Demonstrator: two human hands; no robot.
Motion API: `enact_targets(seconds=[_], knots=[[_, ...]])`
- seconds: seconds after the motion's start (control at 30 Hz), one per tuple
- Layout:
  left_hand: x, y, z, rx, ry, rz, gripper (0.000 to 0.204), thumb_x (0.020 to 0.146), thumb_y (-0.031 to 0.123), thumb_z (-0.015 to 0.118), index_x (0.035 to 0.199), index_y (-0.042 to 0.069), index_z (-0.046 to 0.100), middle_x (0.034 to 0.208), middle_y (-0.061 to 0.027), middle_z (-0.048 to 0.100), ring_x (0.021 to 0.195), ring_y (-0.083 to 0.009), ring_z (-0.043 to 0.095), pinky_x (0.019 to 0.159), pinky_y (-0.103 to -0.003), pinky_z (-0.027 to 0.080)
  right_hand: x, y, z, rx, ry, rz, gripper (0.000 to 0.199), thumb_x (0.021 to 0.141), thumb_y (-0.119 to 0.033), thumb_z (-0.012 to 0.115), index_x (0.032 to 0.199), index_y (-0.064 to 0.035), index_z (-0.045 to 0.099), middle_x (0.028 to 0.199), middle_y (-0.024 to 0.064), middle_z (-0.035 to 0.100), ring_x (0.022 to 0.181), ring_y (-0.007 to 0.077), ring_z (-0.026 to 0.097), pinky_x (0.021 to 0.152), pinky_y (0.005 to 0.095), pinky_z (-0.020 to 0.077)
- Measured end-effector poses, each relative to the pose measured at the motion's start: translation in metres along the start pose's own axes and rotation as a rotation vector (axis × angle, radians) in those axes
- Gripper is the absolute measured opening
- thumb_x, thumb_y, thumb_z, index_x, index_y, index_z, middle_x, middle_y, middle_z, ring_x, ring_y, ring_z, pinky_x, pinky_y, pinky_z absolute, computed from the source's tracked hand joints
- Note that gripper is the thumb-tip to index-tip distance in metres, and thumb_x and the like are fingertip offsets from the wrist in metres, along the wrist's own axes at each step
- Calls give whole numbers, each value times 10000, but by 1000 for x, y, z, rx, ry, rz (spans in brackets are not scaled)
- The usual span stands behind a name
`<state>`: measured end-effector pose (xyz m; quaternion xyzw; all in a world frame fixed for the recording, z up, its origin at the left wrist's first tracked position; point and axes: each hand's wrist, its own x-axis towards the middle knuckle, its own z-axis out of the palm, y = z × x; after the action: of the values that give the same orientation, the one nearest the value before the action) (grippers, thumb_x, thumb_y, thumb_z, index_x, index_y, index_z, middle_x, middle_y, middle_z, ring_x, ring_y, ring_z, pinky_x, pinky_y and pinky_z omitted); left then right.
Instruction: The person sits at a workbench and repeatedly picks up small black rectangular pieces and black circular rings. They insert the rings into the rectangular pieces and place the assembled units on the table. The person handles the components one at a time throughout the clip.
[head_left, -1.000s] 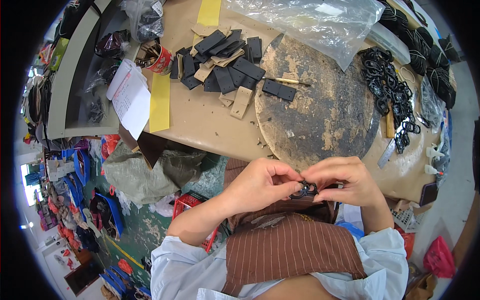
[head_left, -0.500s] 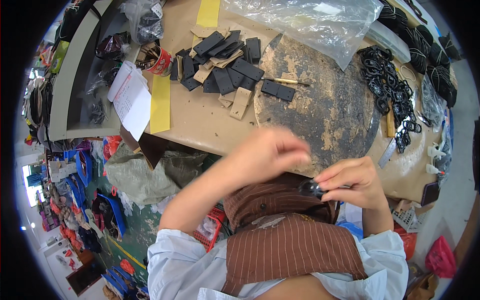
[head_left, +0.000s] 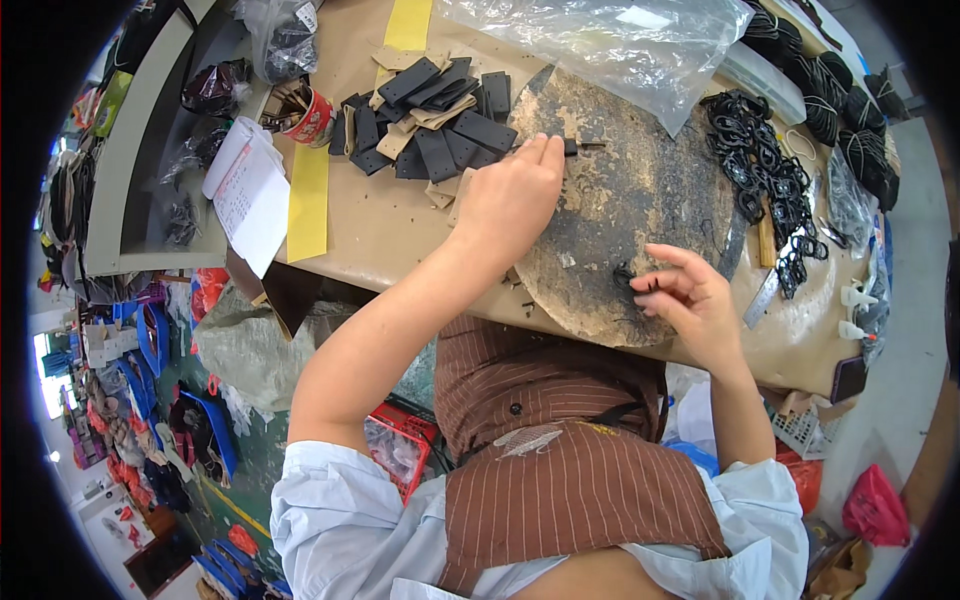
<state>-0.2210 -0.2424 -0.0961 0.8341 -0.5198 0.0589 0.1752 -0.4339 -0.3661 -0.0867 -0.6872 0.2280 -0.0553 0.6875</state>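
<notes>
My left hand [head_left: 515, 195] reaches over the left part of the round worn board [head_left: 600, 230]. Its fingers are together around a black strip [head_left: 571, 147], mostly hidden beneath them. Beyond the fingertips, a short end of a thin wooden-handled tool [head_left: 592, 145] shows. Low over the board's right side, my right hand [head_left: 695, 300] has its fingers curled at a small black looped piece [head_left: 624, 273], whose exact kind is hard to make out. Just left of my left hand lies a heap of black and tan punched strips [head_left: 435, 145].
A pile of black looped pieces [head_left: 765, 180] lies right of the board, beside a metal ruler [head_left: 762, 300]. Clear plastic sheeting [head_left: 610, 50] covers the far side. At the left stand a red tin [head_left: 312, 120] and a paper pad [head_left: 245, 190]; black cord bundles [head_left: 825, 90] lie far right.
My left hand has moved up and away from my body, to the black strip on the board. My right hand has risen from my lap edge onto the board with the black piece.
</notes>
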Motion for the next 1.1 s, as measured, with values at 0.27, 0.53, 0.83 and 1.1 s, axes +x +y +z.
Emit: enact_targets(seconds=[0.27,0.53,0.83,1.1], knots=[[-29,47,-57,-1649,-185,-611,264,900,61,440,1145,-4,514,1063,-81,605,895,-130,609,715,-266,541,-12,-52,15,364,-125,-530,200,668,119,675,808,20,573,808,154,632,782,251,646,749,369,524],[-65,73,-74,-1644,-174,-429,283,918,28,442,1192,-41,454,1126,-125,574,991,-134,574,823,-264,496,1,-44,14,209,-228,-731,214,678,97,678,852,15,582,789,165,646,769,289,654,676,371,543],[-68,72,-75,-1537,-205,-393,283,908,18,471,1181,-55,495,1043,-86,607,916,-100,580,790,-236,498,-3,-48,11,249,-259,-619,214,692,140,647,856,23,576,814,162,634,798,254,648,700,343,538],[-62,70,-78,-1408,-279,-344,278,903,9,469,1170,-52,514,1013,-64,617,884,-84,577,780,-231,496,1,-51,9,224,-286,-473,202,722,117,646,875,11,568,850,130,630,811,183,641,717,290,529]])
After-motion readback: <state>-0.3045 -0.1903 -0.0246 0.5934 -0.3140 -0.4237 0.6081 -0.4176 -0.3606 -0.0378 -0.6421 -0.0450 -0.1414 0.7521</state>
